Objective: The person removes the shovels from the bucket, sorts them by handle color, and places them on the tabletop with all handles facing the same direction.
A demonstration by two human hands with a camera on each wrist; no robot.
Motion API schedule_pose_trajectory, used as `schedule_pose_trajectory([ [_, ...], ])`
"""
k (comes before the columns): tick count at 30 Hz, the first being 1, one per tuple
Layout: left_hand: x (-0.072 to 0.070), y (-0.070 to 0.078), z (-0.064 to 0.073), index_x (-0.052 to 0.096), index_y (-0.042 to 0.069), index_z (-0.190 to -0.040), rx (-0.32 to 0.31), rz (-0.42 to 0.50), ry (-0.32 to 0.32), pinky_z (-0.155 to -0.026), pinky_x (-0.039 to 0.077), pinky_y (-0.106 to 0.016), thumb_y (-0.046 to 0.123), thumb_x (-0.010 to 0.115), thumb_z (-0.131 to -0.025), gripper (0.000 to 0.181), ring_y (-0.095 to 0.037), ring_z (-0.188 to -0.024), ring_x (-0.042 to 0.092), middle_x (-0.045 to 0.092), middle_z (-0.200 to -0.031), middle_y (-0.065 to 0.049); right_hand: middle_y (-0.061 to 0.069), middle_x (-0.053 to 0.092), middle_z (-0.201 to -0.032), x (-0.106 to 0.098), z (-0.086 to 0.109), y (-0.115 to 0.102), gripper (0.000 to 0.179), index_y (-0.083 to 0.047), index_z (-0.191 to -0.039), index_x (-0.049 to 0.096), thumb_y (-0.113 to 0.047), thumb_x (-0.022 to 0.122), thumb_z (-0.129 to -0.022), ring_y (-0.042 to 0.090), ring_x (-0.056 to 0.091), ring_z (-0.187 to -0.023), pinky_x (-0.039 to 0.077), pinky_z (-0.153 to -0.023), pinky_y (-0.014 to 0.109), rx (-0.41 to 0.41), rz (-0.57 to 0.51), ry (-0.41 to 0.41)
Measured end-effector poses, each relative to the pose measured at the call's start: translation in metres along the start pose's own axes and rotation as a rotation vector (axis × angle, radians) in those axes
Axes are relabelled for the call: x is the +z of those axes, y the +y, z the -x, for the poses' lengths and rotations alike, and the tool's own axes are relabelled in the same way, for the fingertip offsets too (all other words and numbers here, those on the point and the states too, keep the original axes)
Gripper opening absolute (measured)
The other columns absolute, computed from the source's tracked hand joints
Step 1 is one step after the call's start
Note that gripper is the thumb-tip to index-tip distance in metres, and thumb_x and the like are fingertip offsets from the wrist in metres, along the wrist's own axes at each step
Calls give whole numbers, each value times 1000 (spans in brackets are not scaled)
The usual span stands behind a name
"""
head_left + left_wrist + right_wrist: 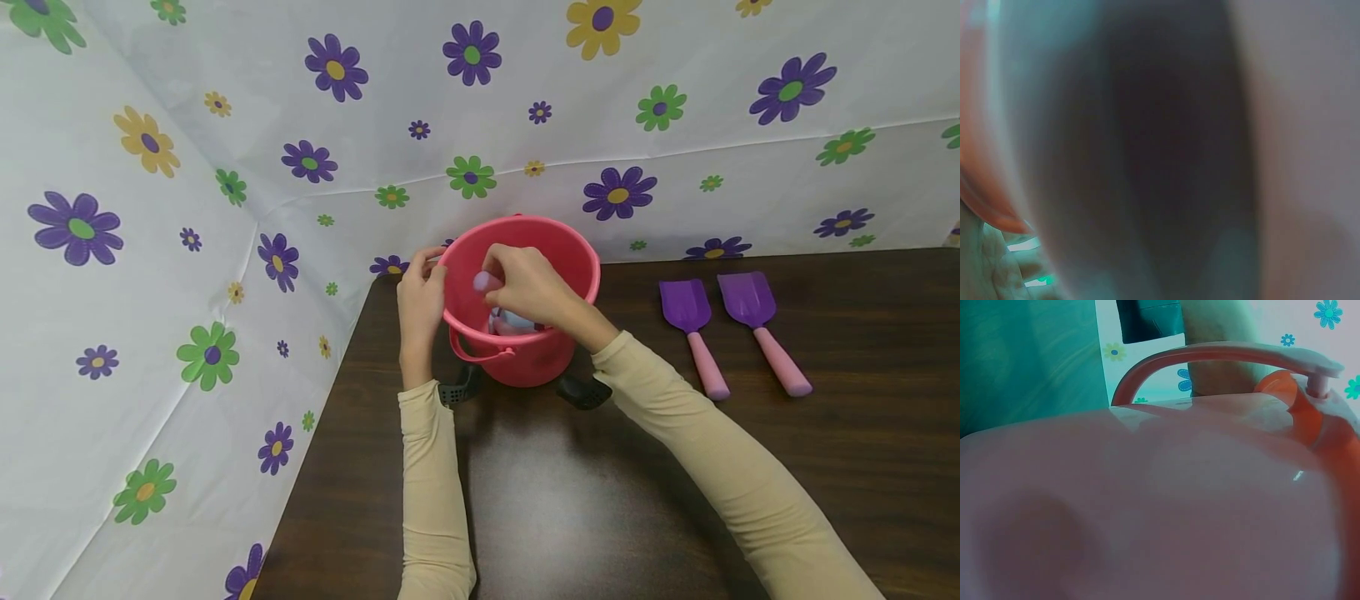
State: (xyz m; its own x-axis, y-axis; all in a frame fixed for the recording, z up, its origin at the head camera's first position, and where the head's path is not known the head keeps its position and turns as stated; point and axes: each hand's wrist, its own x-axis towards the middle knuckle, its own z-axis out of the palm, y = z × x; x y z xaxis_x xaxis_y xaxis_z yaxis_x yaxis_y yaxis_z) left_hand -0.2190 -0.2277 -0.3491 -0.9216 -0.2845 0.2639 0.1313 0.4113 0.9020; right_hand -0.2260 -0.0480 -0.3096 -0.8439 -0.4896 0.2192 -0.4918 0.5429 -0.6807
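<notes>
Well, right hand (528, 283): my thumb and fingers are drawn into a narrow pinch, nearly meeting, with the lilac piece (486, 282) between them.
Lilac piece: just inside the bucket's mouth, left of its middle, above what lies at the bottom. Small and rounded where it shows; the rest is covered by my fingers, so I can't tell what it is. I judge it light, perhaps smooth enough to slip, so best held by its sides with fingertips.
Left hand (420, 308): my bent fingers and thumb take hold of the rim at the left; how hard they press, I cannot tell. My left wrist view is mostly blur.
Bucket (525, 362): round, pink, glossy, looks like plastic. Probably light, stiff at the wall and a bit slick; the rim seems the surest hold.
Handle (480, 358): a smooth, thin arch hanging against the near left side, pegged to the rim.
Contents (516, 322): pale blue and pinkish shapes low in the bucket, partly hidden by the near rim.
Scoops (686, 306): two, to the right, with flat-edged purple blades pointing far and rounded pink grips pointing near.
Table (360, 500): dark, wood-grained, with a soft shine.
Sheet (555, 50): white, creased, flower-printed, on the far and left sides.
</notes>
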Motion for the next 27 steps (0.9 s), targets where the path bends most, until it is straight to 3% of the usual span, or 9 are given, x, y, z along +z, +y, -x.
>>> schedule_pose_trajectory([
  [19,1,-1,0,66,6,-133,13,-2,17,-91,58,-47,16,52,-103,35,-31,-103,70,73,-119,-18,13,71,-95,-2,1,0,31,0,-108,63,-5,81,-84,25,69,-83,59,-77,38,22,-57,60],
  [27,1,-1,-1,66,5,-133,11,-1,13,-91,58,-48,15,52,-103,34,-32,-103,70,73,-118,-19,13,72,-97,-4,3,0,32,0,-113,64,-8,80,-86,25,69,-86,60,-76,37,36,-109,145],
])
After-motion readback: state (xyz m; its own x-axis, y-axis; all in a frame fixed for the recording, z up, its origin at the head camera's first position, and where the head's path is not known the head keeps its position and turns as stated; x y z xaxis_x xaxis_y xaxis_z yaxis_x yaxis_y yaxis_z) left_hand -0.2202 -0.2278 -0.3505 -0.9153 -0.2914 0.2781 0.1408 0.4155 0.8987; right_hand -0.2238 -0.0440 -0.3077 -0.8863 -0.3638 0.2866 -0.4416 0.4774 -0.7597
